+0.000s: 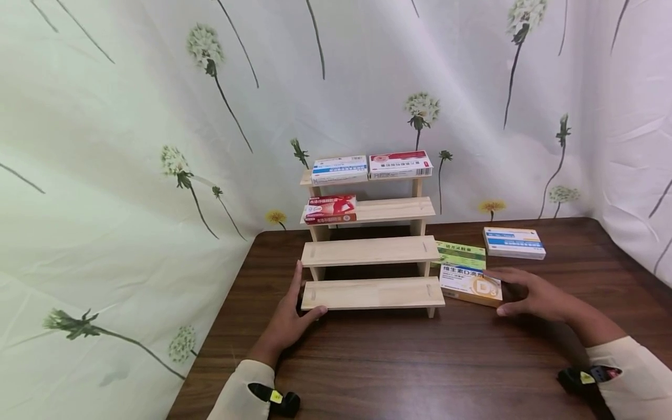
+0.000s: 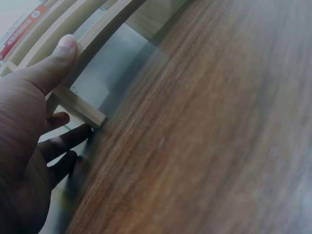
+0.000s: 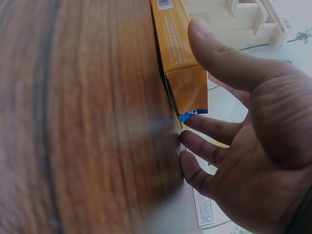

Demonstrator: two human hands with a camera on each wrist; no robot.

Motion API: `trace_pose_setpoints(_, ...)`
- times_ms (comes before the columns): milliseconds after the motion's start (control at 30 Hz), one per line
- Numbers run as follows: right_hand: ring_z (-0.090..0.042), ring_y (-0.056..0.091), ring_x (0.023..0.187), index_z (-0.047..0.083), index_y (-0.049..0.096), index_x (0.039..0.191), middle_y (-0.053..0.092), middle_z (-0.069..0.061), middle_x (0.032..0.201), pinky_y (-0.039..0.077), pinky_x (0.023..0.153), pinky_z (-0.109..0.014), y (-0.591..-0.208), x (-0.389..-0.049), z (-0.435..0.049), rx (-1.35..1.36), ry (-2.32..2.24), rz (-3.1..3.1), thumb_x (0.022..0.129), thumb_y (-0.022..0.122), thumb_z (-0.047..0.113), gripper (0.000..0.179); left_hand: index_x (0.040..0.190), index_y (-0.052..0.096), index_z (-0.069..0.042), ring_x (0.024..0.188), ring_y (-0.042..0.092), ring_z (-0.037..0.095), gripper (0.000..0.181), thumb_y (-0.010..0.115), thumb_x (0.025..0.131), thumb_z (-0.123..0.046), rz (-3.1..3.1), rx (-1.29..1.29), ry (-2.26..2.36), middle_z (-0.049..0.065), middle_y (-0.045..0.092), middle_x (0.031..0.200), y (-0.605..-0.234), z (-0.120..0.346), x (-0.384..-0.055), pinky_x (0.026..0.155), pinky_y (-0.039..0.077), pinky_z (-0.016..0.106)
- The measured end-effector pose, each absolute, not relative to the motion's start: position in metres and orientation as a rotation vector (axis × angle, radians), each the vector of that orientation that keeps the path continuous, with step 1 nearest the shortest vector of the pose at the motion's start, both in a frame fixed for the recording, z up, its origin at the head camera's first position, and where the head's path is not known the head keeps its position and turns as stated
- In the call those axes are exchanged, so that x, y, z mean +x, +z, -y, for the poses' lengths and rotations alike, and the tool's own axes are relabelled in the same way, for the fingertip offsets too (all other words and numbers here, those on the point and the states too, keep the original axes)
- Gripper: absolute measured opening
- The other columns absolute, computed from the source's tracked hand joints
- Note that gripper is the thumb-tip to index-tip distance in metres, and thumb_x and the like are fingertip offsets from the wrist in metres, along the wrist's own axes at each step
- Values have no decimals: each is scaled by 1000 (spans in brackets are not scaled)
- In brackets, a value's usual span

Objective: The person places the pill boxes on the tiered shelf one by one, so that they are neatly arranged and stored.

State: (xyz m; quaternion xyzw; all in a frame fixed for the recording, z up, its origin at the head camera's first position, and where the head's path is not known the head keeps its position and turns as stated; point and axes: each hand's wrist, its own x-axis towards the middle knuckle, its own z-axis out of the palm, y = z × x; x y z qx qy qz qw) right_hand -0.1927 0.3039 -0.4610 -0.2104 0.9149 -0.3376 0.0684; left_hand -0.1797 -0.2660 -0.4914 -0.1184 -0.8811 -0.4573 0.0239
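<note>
- Straps: two, black; left strap (image 1: 275, 398) and right strap (image 1: 588, 376), one per wrist.
- Left hand (image 1: 289, 315): at the near left corner of the rack (image 1: 373, 294). Thumb rests on the lowest step; fingers lie spread by the left edge.
- Right hand (image 1: 530, 297): set wide, thumb and fingers apart about the right end of the D3 box (image 1: 467, 284). Whether the thumb bears on it cannot be told.
- D3 box: one, white and orange, on the table (image 1: 378, 361), just beside the right edge of the rack's lowest step.
- Rack: one, pale wood, four steps rising toward the table's far edge.
- Green box (image 1: 462, 254): one, directly beyond the D3 box, which hides its near edge.
- Blue-white boxes: two. First blue-white box (image 1: 514, 242) lies near the table's far right corner; second blue-white box (image 1: 340, 169) is on the left half of the top step.
- Red box (image 1: 331, 210): one, at the left end of the third step up.
- Red-white box (image 1: 401, 163): one, at the right end of the top step.
- Box count: six; three on the table, three on the rack.
- Backdrop (image 1: 341, 87): white, flower-printed, past the far edge.
</note>
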Motion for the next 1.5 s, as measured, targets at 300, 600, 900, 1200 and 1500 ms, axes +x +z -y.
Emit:
trace_pose_setpoints(300, -2, 49, 126, 19, 65, 155, 59, -24, 154, 48, 97, -19, -462, -192, -304, -627, -1010, -2796, 89, 92, 33, 72, 175, -7, -45, 157, 47, 40, 120, 85, 97, -42, 2730, -362, -1403, 20, 48, 169, -489, 266, -179, 131, 30, 67)
trace_pose_setpoints(600, -55, 54, 139, 14, 66, 153, 54, -35, 156, 49, 106, -71, -463, -192, -299, -469, -984, -2788, 94, 88, 35, 67, 174, -8, -46, 156, 48, 40, 121, 85, 97, -42, 2730, -363, -1403, 20, 49, 168, -489, 264, -179, 130, 30, 67)
trace_pose_setpoints(900, -51, 56, 134, 13, 68, 151, 53, -36, 155, 49, 105, -70, -465, -193, -301, -447, -995, -2773, 95, 87, 34, 62, 174, -8, -45, 157, 47, 40, 121, 85, 97, -43, 2751, -349, -1372, 20, 49, 169, -490, 265, -180, 131, 29, 67)
trace_pose_setpoints(1200, -57, 50, 141, 15, 67, 153, 48, -38, 160, 45, 107, -76, -467, -192, -303, -434, -1007, -2767, 96, 86, 37, 64, 174, -8, -48, 156, 47, 40, 120, 85, 97, -44, 2747, -343, -1391, 19, 48, 169, -491, 265, -180, 131, 29, 68)
trace_pose_setpoints(1500, -54, 52, 139, 15, 67, 153, 49, -36, 159, 47, 107, -74, -469, -194, -304, -434, -1014, -2764, 96, 86, 36, 63, 174, -8, -46, 157, 46, 41, 121, 85, 97, -43, 2747, -344, -1384, 21, 47, 170, -489, 264, -179, 131, 28, 68)
